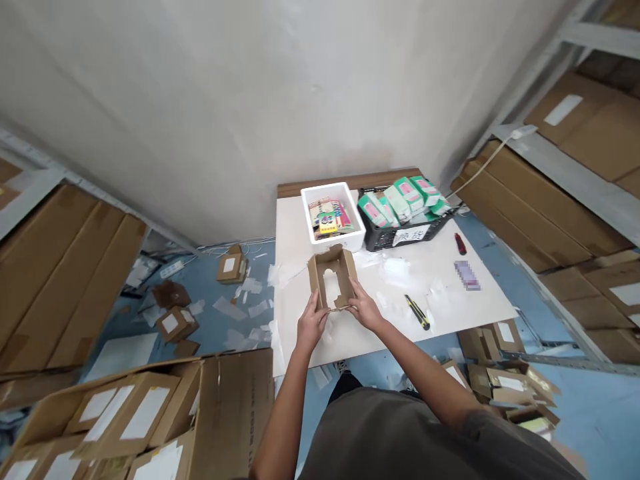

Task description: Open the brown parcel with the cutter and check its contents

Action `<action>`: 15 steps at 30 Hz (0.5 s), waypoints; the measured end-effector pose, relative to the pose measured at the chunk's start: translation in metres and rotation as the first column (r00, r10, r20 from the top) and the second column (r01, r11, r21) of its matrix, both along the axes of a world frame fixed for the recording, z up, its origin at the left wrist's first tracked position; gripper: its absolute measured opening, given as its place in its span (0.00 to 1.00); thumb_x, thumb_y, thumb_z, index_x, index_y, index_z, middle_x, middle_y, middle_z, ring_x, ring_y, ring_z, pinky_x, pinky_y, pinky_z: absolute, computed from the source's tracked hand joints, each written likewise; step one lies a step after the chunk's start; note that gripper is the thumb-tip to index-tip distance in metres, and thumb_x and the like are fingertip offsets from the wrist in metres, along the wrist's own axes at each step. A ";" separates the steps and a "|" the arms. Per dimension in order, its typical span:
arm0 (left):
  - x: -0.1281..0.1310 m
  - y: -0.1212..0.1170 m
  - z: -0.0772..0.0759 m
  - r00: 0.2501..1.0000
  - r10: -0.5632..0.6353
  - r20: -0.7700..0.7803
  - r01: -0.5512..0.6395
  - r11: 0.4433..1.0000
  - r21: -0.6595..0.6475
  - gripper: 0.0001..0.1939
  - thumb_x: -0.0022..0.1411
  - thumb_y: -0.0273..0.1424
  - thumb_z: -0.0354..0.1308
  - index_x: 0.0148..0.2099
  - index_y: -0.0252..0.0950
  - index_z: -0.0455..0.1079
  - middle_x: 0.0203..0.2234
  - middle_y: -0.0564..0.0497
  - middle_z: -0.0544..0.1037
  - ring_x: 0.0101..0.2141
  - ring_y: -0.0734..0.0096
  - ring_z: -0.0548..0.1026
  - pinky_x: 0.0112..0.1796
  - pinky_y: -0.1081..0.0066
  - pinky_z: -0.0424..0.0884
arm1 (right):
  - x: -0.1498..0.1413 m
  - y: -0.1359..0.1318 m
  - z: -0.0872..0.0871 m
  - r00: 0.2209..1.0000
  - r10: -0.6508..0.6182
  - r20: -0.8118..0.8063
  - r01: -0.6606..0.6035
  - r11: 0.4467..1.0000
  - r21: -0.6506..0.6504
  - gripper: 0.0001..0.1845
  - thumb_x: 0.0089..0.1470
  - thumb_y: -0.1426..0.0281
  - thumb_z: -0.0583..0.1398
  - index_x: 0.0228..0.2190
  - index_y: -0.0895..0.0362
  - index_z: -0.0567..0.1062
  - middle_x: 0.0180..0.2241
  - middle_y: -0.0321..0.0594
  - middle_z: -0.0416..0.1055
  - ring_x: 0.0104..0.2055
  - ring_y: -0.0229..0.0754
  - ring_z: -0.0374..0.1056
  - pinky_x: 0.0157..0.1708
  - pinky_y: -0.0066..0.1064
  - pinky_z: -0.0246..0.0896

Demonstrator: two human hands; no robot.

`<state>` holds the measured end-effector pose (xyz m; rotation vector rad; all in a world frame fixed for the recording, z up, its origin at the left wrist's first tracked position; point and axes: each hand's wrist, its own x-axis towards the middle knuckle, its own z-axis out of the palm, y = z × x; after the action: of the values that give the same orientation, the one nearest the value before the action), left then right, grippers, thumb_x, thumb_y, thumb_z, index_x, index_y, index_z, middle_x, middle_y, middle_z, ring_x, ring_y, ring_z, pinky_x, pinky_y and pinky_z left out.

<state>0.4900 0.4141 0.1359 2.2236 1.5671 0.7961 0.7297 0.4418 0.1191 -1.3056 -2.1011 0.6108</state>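
Note:
Between my two hands is a small brown cardboard box (pixel 345 267) with ragged edges, standing over the white tabletop. White shows through the inside of the box. My left hand (pixel 312 325) grips its near left corner, fingers closed on the cardboard. At the near right edge, my right hand (pixel 365 308) pinches the box wall. Just beyond the box stands a white foam bin (pixel 359 233) with colourful printed packets (pixel 327 217) in it. To the right of my right hand lies a yellow and black utility knife (pixel 417 312).
A black crate (pixel 376 240) holds several green and white boxes (pixel 407 193). A red tool (pixel 460 244) and a blurred rectangular item (pixel 467 275) lie at the table's right (pixel 487 313). Cartons fill the right shelf (pixel 540 160) and a large box (pixel 235 400) at left. Paper scraps (pixel 230 308) litter the floor.

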 end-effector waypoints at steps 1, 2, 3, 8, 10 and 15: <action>0.013 0.005 0.010 1.000 -0.021 0.004 0.021 0.999 0.049 0.10 0.69 0.28 0.58 0.45 0.44 0.81 0.73 0.53 0.55 0.69 0.54 0.63 0.60 0.56 0.73 | 0.013 0.000 0.010 1.000 -0.018 -0.002 0.018 0.999 0.033 0.04 0.58 0.74 0.66 0.32 0.56 0.82 0.75 0.38 0.43 0.76 0.57 0.42 0.66 0.52 0.61; 0.027 0.009 0.019 0.999 -0.047 0.010 0.046 0.994 0.098 0.10 0.69 0.29 0.58 0.44 0.44 0.81 0.73 0.53 0.56 0.68 0.54 0.63 0.60 0.56 0.73 | 0.029 -0.002 0.020 0.999 -0.043 -0.001 0.043 0.997 0.061 0.04 0.58 0.75 0.66 0.32 0.56 0.82 0.75 0.39 0.43 0.76 0.57 0.43 0.67 0.52 0.61; 0.045 0.014 0.026 0.997 -0.077 0.018 0.073 0.987 0.144 0.09 0.69 0.29 0.59 0.44 0.44 0.81 0.73 0.53 0.56 0.68 0.54 0.63 0.60 0.55 0.73 | 0.046 -0.005 0.029 0.997 -0.076 0.003 0.075 0.994 0.084 0.04 0.58 0.75 0.66 0.32 0.56 0.82 0.75 0.39 0.43 0.76 0.57 0.42 0.67 0.52 0.61; 0.184 0.020 0.048 0.959 -0.278 0.046 0.254 0.924 0.286 0.07 0.68 0.30 0.61 0.44 0.44 0.81 0.73 0.51 0.56 0.67 0.52 0.65 0.60 0.53 0.74 | 0.179 -0.051 0.063 0.946 -0.320 0.047 0.310 0.940 0.145 0.02 0.58 0.73 0.67 0.34 0.55 0.83 0.75 0.39 0.43 0.77 0.55 0.38 0.68 0.49 0.59; 0.264 0.010 0.052 0.924 -0.378 0.053 0.346 0.890 0.297 0.07 0.67 0.30 0.61 0.44 0.43 0.81 0.73 0.51 0.56 0.67 0.52 0.65 0.60 0.54 0.73 | 0.250 -0.088 0.070 0.890 -0.452 0.063 0.440 0.886 0.145 0.02 0.58 0.72 0.67 0.34 0.55 0.83 0.75 0.36 0.43 0.77 0.53 0.38 0.69 0.49 0.59; 0.478 -0.058 0.049 0.767 -0.642 0.028 0.607 0.738 0.294 0.07 0.68 0.31 0.61 0.42 0.43 0.81 0.72 0.51 0.59 0.67 0.54 0.65 0.61 0.56 0.72 | 0.423 -0.224 0.073 0.659 -0.748 0.082 0.738 0.663 0.125 0.03 0.57 0.73 0.67 0.34 0.53 0.83 0.75 0.34 0.44 0.77 0.50 0.38 0.70 0.48 0.56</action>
<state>0.9681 0.3563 0.1850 2.5840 0.5717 0.9399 1.1526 0.2179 0.1920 -2.0156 -1.4262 0.0689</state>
